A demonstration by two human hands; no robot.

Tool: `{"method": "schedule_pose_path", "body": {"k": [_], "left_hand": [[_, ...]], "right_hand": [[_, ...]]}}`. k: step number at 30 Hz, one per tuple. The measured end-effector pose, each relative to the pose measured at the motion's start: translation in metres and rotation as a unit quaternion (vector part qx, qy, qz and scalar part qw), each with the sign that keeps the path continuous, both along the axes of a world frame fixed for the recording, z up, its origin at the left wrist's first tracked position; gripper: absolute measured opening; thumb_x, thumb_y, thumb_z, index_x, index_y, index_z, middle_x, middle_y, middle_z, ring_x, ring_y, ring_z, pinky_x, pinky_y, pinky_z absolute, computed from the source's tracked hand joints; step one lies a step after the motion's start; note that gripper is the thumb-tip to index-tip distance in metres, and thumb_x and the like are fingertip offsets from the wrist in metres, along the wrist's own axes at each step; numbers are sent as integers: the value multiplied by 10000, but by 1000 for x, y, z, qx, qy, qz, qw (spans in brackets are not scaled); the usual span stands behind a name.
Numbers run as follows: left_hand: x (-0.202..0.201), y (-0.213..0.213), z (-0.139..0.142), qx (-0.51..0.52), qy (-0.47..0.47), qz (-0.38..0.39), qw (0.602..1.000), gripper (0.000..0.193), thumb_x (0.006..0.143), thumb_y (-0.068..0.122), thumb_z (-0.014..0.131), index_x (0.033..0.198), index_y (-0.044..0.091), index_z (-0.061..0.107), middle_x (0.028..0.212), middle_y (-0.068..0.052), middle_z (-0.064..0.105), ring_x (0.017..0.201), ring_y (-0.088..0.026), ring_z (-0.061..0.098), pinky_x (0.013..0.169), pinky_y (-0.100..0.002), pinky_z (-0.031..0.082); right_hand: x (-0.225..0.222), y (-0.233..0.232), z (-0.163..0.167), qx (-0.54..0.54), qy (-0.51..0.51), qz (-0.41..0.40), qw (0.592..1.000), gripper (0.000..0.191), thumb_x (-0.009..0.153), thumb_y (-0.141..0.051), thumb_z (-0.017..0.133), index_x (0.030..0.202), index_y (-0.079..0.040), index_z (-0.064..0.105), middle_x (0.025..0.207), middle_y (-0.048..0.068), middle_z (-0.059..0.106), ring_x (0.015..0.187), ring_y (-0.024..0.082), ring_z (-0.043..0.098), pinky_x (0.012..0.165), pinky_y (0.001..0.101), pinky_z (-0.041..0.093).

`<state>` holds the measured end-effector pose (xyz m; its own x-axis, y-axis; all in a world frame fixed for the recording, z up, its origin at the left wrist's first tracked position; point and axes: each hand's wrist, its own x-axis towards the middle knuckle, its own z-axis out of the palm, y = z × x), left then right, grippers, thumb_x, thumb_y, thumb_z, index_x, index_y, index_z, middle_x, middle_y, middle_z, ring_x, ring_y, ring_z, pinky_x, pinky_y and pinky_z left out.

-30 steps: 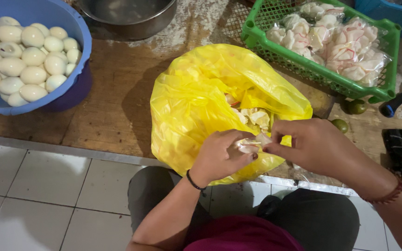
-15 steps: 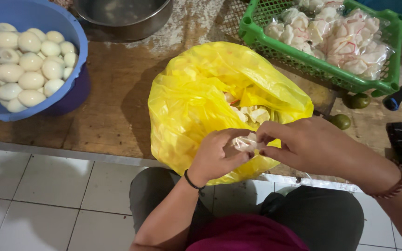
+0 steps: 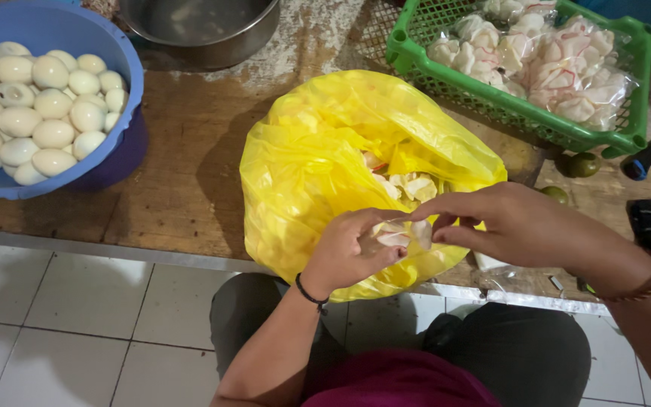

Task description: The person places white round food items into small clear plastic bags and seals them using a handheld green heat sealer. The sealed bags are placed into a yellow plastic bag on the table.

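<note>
The yellow bag (image 3: 325, 166) is thin, glossy, crinkled plastic. Under it, the tabletop (image 3: 190, 181) is worn, rough wood, matt and flour-dusted. Left of the bag, the blue basin (image 3: 118, 143) is smooth plastic holding matt, smooth-shelled eggs (image 3: 35, 105). Behind the bag stand a dull metal bowl (image 3: 205, 30) and a green plastic mesh crate (image 3: 506, 98).

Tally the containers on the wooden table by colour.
Blue plastic basin of white eggs: 1
Grey metal bowl: 1
Green plastic mesh basket: 1
Yellow plastic bag: 1
Total: 4
</note>
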<state>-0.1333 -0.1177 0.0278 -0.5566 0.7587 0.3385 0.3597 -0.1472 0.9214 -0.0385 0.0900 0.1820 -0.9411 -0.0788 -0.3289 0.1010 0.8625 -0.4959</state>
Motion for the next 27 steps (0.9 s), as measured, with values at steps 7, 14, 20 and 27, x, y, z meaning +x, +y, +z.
{"method": "schedule_pose_path", "body": {"k": [7,14,20,27], "left_hand": [[1,1,1,37,-60,-35,997,409,851,189,765,1217,29,677,1073,-116,773,961,-192,782,876,-302,609],[3,0,5,24,-83,-33,996,417,855,165,759,1251,53,699,1030,-100,789,956,-164,791,871,-286,612],[4,2,14,12,-50,-17,999,487,856,201,739,1324,82,679,1018,-78,790,924,-175,787,855,-290,606],[5,-1,24,52,0,12,999,524,858,197,744,1365,98,655,1008,-97,764,928,-244,772,854,-317,594]], "right_hand": [[-7,-2,-9,14,12,-69,997,276,854,-302,768,1083,-173,684,801,19,820,635,168,765,595,348,597],[2,27,1,-14,194,-91,977,193,851,-194,735,1010,-100,680,884,29,784,739,125,764,609,297,627],[21,12,22,167,165,-119,965,318,777,-261,830,1046,-164,691,701,32,743,627,191,741,541,352,552],[18,-4,21,224,188,-69,954,421,774,-352,832,1142,-205,691,625,32,696,533,239,696,481,395,523]]}}
